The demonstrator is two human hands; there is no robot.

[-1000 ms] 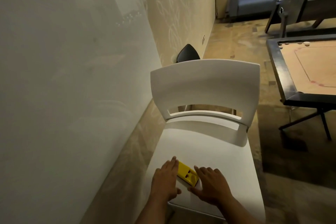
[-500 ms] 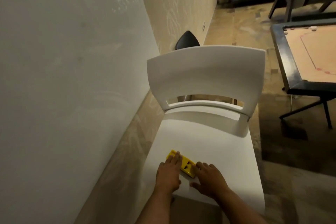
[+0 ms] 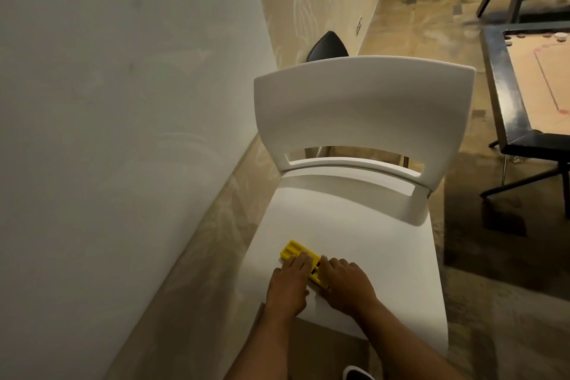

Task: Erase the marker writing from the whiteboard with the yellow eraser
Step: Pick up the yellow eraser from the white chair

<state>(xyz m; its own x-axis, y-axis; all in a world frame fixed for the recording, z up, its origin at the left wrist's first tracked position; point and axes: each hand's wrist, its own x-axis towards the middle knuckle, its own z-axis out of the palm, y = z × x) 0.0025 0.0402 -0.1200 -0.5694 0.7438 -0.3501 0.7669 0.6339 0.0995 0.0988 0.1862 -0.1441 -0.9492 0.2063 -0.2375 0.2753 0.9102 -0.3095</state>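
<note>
The yellow eraser (image 3: 294, 251) lies flat on the seat of a white chair (image 3: 354, 219), near its front left corner. My left hand (image 3: 288, 284) lies flat on it, fingers stretched over its middle, so only the far end shows fully. My right hand (image 3: 347, 285) rests against the eraser's right side with the fingers bent down; its thumb is hidden, and I cannot tell if it grips. The whiteboard (image 3: 108, 102) fills the left of the view as a large pale surface on the wall, with only faint smudges and reflections visible.
The chair's tall backrest (image 3: 364, 108) stands just beyond the seat. A black-framed carrom table (image 3: 505, 95) is at the right, and a dark chair back (image 3: 327, 46) is behind the white chair. My shoe tip (image 3: 357, 373) shows at the bottom edge.
The view has tilted down and closer to the chair. Both hands stay on the eraser, and more of its far end shows beyond my left fingers than a second ago.
</note>
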